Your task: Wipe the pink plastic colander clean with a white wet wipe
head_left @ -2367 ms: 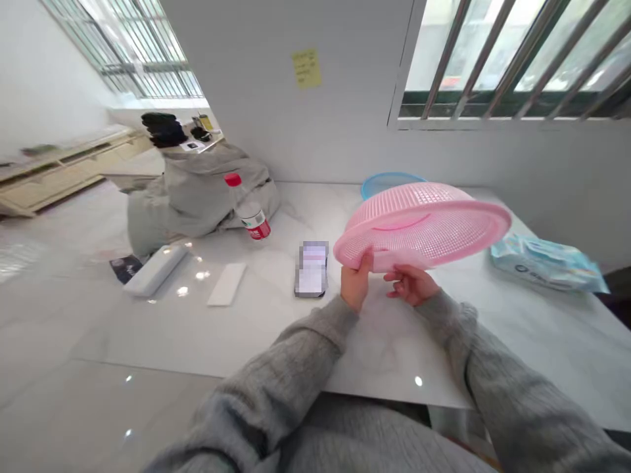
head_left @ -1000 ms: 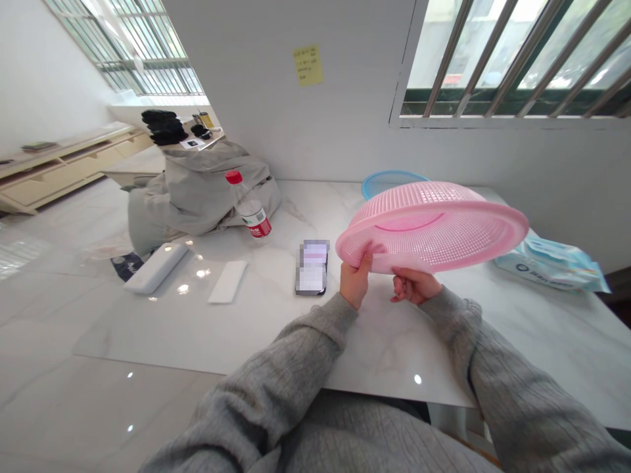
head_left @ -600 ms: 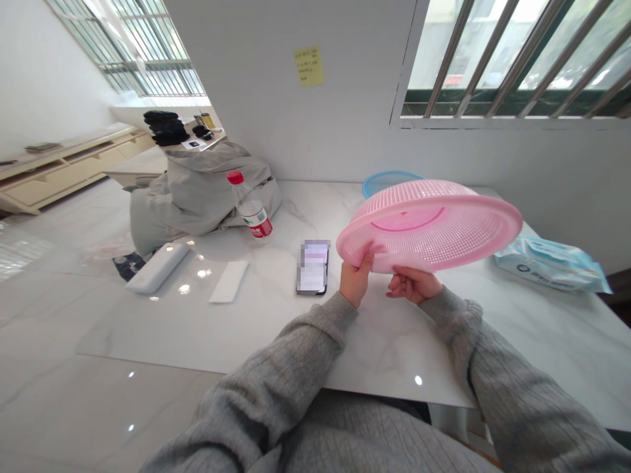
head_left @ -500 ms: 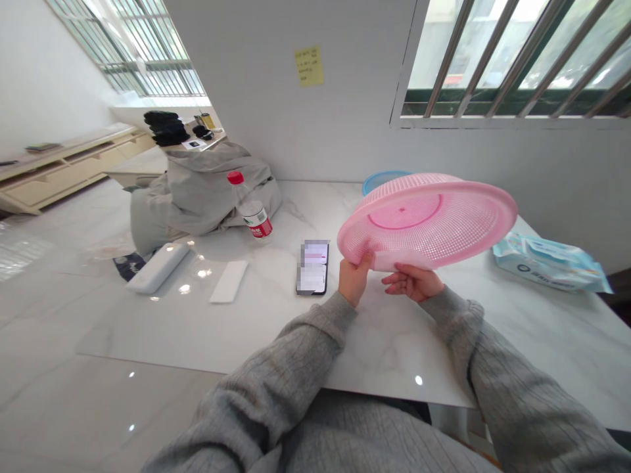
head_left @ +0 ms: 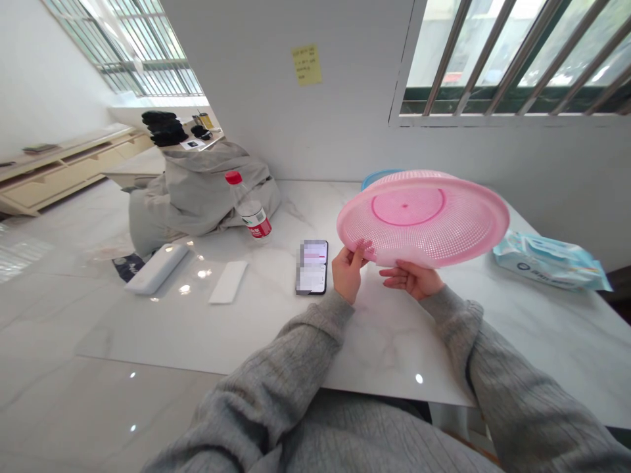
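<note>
A pink plastic mesh basket is tilted above the table, its inside turned toward me. My left hand grips its near-left rim, thumb on the near side and fingertips showing through the mesh. A thin whitish wipe lies folded over the near rim. My right hand pinches this wipe against the rim between thumb and fingers, with the lower fingers loosely curled below. Behind the pink basket, a blue basket shows only part of its rim.
A phone lies left of my hands. Farther left are a red-capped bottle, a white card-like piece, a white case and grey cloth. A blue wipes pack lies right. A yellow note hangs on the wall.
The pink basket has tipped so more of its inside faces me, and it has shifted slightly left. My left hand has moved a little left with the rim; my right hand stays nearly in place.
</note>
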The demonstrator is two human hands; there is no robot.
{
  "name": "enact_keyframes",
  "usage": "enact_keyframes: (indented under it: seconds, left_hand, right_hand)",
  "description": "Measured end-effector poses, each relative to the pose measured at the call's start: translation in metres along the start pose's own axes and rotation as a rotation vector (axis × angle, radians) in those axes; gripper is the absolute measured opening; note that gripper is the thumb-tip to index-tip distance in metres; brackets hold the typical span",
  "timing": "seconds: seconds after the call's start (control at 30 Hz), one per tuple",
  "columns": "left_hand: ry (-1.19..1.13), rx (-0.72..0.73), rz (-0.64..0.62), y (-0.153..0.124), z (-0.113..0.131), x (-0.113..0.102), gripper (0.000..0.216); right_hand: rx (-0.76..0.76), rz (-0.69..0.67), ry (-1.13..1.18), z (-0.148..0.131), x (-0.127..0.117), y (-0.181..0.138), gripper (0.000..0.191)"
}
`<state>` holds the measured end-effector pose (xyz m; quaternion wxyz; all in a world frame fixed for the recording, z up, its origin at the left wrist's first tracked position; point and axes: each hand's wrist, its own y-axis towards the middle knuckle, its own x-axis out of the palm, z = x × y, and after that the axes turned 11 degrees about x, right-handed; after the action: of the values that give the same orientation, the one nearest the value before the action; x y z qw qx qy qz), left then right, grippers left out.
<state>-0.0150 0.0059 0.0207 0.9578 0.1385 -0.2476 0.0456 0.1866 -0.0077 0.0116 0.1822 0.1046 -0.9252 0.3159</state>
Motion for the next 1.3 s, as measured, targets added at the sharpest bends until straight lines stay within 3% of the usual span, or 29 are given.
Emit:
enact_keyframes:
  seconds: [0.3,0.4,0.57,0.93,1.3]
  left_hand:
    - [0.025,-0.02,-0.056,-0.005,-0.003,0.004,0.048]
    - [0.118,0.092,-0.062,0.003,0.002,-0.002,0.044]
    - [0.226,0.244,0.069,0.015,0.005,-0.016,0.044]
    - [0.111,0.107,-0.051,0.002,-0.003,-0.006,0.052]
    - [0.133,0.104,-0.197,-0.001,-0.018,-0.006,0.047]
  right_hand:
    - [0.021,-0.025,0.011,0.0,0.003,0.0,0.026]
    - [-0.018,-0.008,0.014,-0.003,0.002,-0.001,0.026]
    - [-0.088,0.061,0.015,-0.006,-0.004,0.0,0.023]
    - [0.053,0.016,0.123,-0.002,0.005,-0.003,0.035]
    - [0.067,-0.019,0.134,0.001,0.007,-0.004,0.025]
